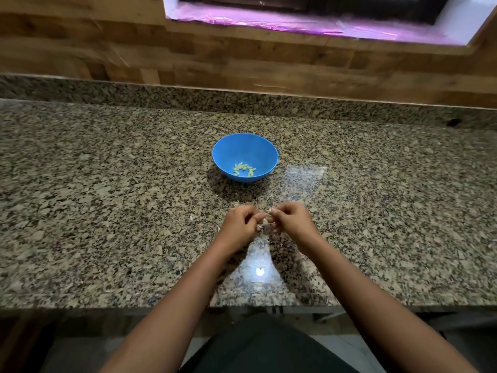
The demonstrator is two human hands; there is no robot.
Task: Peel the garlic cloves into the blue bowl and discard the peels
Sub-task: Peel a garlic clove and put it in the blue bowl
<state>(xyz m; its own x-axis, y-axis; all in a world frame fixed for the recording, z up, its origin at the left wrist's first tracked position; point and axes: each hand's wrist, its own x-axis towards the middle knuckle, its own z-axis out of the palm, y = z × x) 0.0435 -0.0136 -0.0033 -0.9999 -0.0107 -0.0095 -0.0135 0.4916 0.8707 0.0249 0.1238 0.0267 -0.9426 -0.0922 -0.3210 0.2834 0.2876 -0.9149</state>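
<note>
Fingers (258, 217) of the left hand (239, 227) and fingers (274, 211) of the right hand (291, 223) were curled in toward each other, both sets pinching a small pale garlic clove (267, 215) between them just above the surface (107, 211); motion blur kept the exact grip from showing. Beyond the hands, near but apart from them, stood the blue bowl (236, 146), upright on the speckled granite, holding a small cluster of peeled cloves (244, 168) gathered in its bottom, toward the near side. Thin pale bits of peel (260, 226) lay on the stone under and just beside the hands, hard to tell from the granite's own flecks. A bright reflection (259, 271) shone on the polished stone between the forearms. Behind the bowl the granite rose into a low upstand (188, 95), then a wood-patterned wall (80, 44), with a window ledge (295, 22) tinted pink at the top. Nothing stood between the hands and the bowl.
</note>
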